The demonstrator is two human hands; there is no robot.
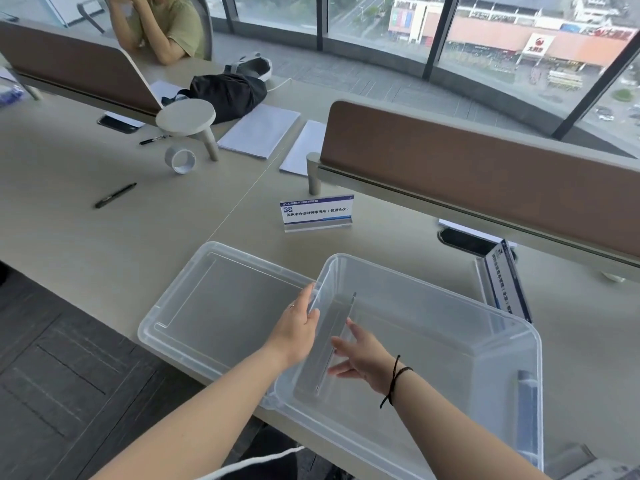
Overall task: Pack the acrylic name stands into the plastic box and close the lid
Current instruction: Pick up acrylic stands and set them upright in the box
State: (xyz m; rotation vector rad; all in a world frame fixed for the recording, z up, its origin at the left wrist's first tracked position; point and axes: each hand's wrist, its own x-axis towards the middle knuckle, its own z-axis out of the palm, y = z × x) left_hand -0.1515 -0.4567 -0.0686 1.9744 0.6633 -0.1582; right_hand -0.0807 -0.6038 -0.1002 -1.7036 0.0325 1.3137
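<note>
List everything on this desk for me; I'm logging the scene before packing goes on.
plastic box: one, clear, near edge
lid: one, clear, left of box
name stands: one upright behind box; one at box's right; one inside box
pens: two, black
tape roll: one, grey
phone: one, black
papers: white, far side
bag: one, black
dividers: brown
seated person: far left
hands: left on box rim, right inside box
</note>
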